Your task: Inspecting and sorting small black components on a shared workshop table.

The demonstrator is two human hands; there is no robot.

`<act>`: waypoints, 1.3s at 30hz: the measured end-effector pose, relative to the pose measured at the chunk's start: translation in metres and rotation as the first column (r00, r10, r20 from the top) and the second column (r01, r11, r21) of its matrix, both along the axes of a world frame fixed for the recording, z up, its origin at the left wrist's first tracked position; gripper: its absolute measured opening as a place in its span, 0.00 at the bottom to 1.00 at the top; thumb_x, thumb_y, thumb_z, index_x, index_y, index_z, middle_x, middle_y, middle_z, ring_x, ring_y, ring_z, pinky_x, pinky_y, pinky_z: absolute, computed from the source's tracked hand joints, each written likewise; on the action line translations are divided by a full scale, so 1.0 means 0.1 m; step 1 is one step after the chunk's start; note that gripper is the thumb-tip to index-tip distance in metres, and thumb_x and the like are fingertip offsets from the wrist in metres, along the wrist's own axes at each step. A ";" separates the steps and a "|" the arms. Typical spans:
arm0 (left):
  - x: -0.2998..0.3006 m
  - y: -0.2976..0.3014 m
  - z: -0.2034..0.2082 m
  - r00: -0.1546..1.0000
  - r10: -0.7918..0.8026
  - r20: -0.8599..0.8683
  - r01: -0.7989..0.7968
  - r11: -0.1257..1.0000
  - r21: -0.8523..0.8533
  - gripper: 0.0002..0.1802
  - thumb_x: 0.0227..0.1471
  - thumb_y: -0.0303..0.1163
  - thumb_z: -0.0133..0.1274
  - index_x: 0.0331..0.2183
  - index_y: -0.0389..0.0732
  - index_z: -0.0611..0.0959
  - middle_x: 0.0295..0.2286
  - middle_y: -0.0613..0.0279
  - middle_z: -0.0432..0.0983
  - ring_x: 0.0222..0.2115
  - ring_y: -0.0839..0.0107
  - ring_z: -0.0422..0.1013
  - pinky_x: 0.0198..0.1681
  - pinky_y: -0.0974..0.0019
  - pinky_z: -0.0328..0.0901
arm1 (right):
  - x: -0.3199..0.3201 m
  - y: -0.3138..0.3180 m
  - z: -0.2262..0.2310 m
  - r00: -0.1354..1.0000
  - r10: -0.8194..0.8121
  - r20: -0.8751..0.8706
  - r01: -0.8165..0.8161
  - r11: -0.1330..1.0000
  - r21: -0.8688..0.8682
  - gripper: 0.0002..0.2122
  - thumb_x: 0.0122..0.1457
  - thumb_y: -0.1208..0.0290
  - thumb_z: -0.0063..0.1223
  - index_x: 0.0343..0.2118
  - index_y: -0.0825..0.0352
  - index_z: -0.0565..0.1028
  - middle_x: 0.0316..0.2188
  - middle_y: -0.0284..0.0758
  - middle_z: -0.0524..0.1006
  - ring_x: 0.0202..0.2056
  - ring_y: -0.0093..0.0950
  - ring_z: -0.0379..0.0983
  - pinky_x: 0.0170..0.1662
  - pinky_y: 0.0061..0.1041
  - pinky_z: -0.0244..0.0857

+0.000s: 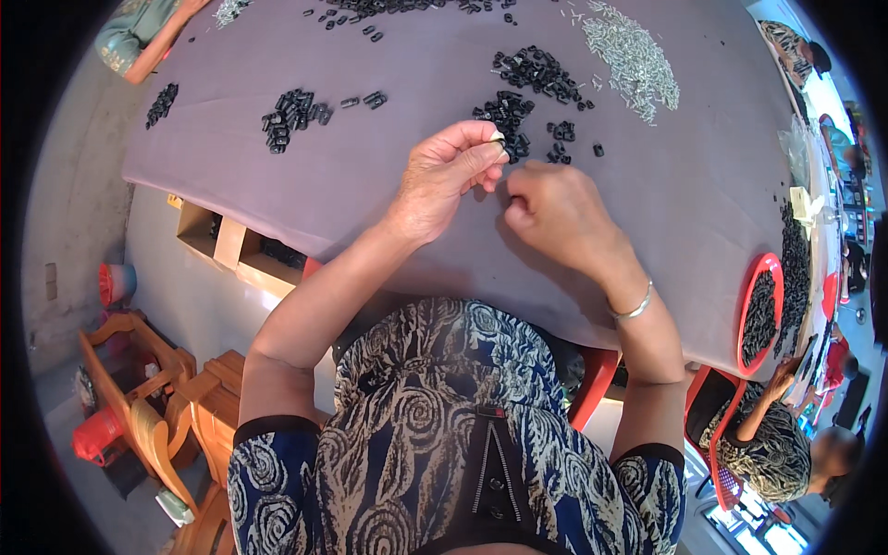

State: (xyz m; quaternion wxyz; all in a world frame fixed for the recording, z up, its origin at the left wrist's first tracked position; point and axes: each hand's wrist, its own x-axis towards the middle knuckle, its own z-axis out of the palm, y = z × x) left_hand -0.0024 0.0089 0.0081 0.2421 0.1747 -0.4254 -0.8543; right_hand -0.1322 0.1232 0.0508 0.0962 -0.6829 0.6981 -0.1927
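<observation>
My left hand (444, 176) is raised over the grey-brown tablecloth, thumb and forefinger pinched on a small black part (500, 141) that is mostly hidden. Close beside it, on the right, is my right hand (564, 217), its back up and its fingers curled in; whatever they hold is out of sight. Just beyond the fingertips lies a heap of small black plastic parts (504, 109), with another heap (541, 74) behind it. A few loose black parts (560, 131) sit to the right. Farther back is a pile of small silvery metal pins (634, 65).
Paired black pieces (294, 118) are heaped at left, with a smaller cluster (162, 104) near the edge. A red tray of black parts (760, 314) stands at right. Another person's arm (157, 51) reaches in at far left; a seated person (772, 444) works at right. Wooden chairs (153, 407) are lower left.
</observation>
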 end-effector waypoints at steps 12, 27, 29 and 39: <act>-0.03 0.04 -0.02 0.998 -0.017 0.066 0.026 0.989 -0.143 0.06 0.55 0.26 0.50 0.36 0.37 0.77 0.28 0.67 0.74 0.26 0.82 0.69 0.27 0.77 0.65 | -0.18 -0.04 -0.09 0.564 -0.110 0.818 0.218 0.976 -0.020 0.06 0.57 0.75 0.46 0.32 0.69 0.75 0.21 0.25 0.72 0.21 0.12 0.64 0.24 0.14 0.60; -0.05 0.10 -0.06 0.994 0.041 0.102 -0.012 0.960 -0.279 0.05 0.54 0.23 0.50 0.35 0.34 0.77 0.28 0.65 0.73 0.26 0.80 0.69 0.27 0.76 0.66 | -0.17 -0.04 -0.08 0.660 -0.126 0.741 0.226 0.973 -0.036 0.06 0.58 0.73 0.48 0.31 0.69 0.74 0.20 0.28 0.73 0.21 0.15 0.66 0.24 0.17 0.61; -0.06 0.11 -0.08 0.992 0.058 0.110 -0.024 0.957 -0.289 0.05 0.54 0.23 0.50 0.35 0.34 0.77 0.28 0.65 0.73 0.26 0.80 0.69 0.27 0.76 0.66 | -0.18 -0.04 -0.08 0.678 -0.133 0.723 0.227 0.973 -0.033 0.05 0.57 0.74 0.48 0.31 0.70 0.74 0.20 0.29 0.73 0.21 0.16 0.67 0.25 0.18 0.62; -0.06 0.13 -0.04 0.991 0.056 0.123 -0.015 0.948 -0.318 0.04 0.54 0.23 0.50 0.34 0.35 0.78 0.27 0.67 0.72 0.26 0.81 0.68 0.27 0.77 0.66 | -0.17 -0.05 -0.05 0.821 -0.103 0.561 0.203 0.972 -0.118 0.03 0.54 0.77 0.48 0.30 0.70 0.72 0.22 0.38 0.73 0.24 0.32 0.70 0.29 0.27 0.64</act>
